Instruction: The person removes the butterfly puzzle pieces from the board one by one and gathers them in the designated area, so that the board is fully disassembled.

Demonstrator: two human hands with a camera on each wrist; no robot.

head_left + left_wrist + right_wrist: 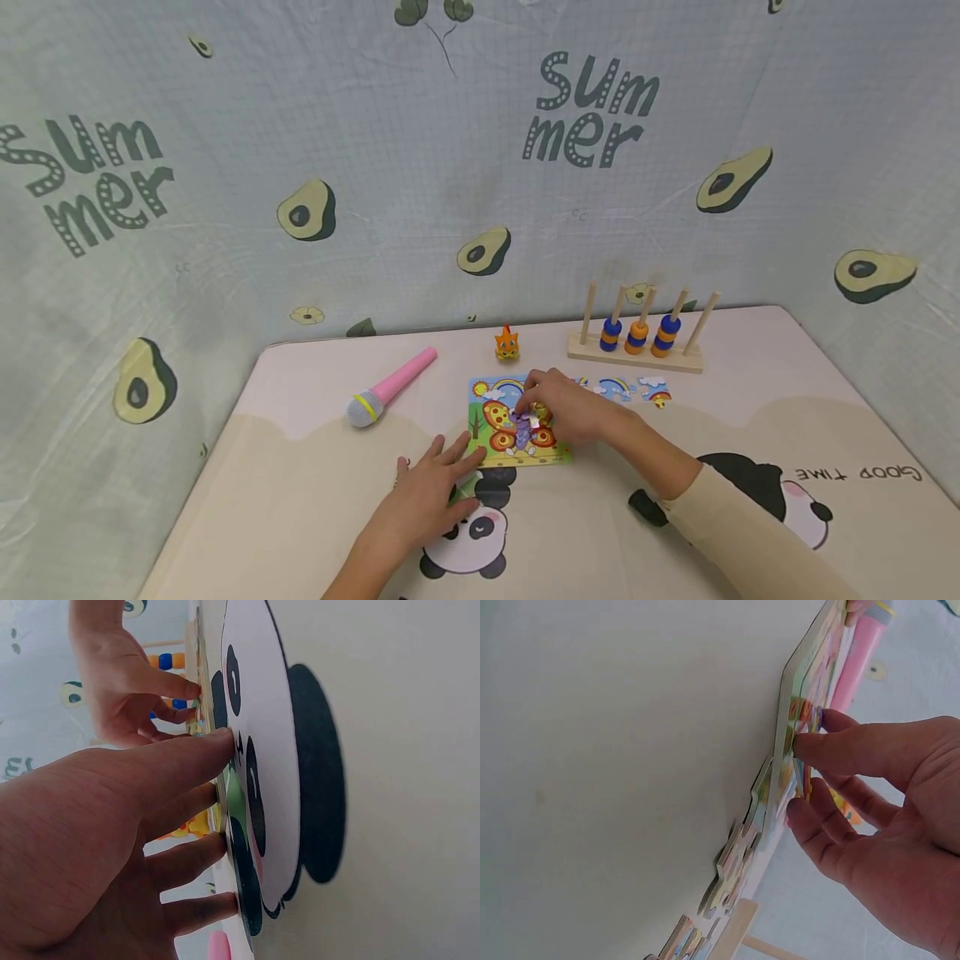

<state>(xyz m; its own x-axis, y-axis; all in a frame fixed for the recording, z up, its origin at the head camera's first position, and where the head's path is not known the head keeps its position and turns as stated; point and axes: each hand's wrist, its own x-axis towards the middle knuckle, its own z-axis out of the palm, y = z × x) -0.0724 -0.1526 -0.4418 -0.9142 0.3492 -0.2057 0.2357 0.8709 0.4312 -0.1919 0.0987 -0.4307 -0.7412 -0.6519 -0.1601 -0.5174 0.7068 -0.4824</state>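
A butterfly jigsaw puzzle board (pixel 487 454) lies flat on the table in the middle of the head view. My right hand (pixel 566 406) is over its right half, thumb and fingertips pinching a small puzzle piece (pixel 804 777) held on edge at the board; the fingers hide most of its picture. My left hand (pixel 429 500) rests with spread fingers at the board's left and lower left edge, its fingertips touching there. Loose puzzle pieces (pixel 613 387) with rainbow and cloud prints lie beyond the right hand, partly covered by it.
A pink toy microphone (pixel 393 385) lies at the back left. Behind the board stands a small orange toy figure (pixel 507 343). A wooden peg rack (pixel 637 358) with blue and orange beads stands at the back right. The tablecloth (pixel 300 500) has printed pandas.
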